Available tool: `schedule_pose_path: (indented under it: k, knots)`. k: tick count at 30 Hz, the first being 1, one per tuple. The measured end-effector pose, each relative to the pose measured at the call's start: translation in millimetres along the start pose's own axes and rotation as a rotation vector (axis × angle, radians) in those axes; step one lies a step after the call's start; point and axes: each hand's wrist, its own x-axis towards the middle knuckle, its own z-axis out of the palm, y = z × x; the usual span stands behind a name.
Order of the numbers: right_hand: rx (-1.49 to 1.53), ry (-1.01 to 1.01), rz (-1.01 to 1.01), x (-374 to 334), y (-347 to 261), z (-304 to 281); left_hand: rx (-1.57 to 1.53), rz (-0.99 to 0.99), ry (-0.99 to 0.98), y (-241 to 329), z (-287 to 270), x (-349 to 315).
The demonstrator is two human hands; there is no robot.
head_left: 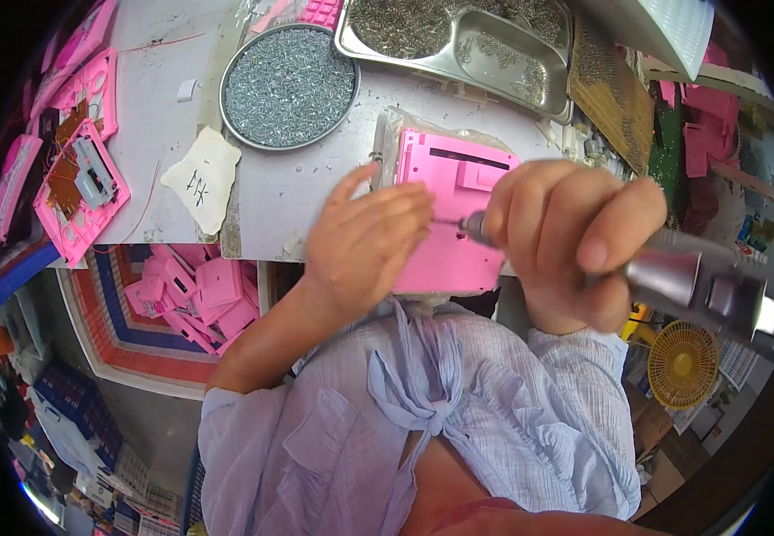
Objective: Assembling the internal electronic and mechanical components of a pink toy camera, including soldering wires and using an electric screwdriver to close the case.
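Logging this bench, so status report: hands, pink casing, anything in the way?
Left hand over pink casing, grip unclear. Right hand gripping grey screwdriver, bit near left hand. Casing at bench's front edge, partly hidden by both hands.

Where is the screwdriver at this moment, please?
In the head view, the screwdriver is right of centre, gripped in the right hand, its bit reaching leftward over the pink casing toward the left hand.
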Motion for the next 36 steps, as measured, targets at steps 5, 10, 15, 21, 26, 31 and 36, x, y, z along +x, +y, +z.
schedule_pose_path:
  k: [5,10,15,21,26,31,36]
  knots:
    - [-0.140,0.091,-0.064,22,39,-16,0.014,-0.200,0.205,-31,-11,-6]
    - [-0.238,0.017,-0.090,29,57,-29,0.013,-0.203,0.152,-36,-15,-12]
    - [-0.347,0.047,-0.090,24,66,-24,0.005,-0.195,0.138,-35,-14,-13]
    - [-0.259,0.011,-0.092,26,66,-22,0.027,-0.184,0.148,-34,-11,-15]
    - [-0.205,0.042,-0.080,29,49,-21,-0.136,-0.176,0.173,-33,-3,0]
    - [-0.166,0.018,-0.028,27,26,-14,-0.194,-0.040,0.165,-26,5,35]
    - [-0.103,-0.008,0.001,27,17,-11,-0.145,0.070,0.178,-28,12,38]
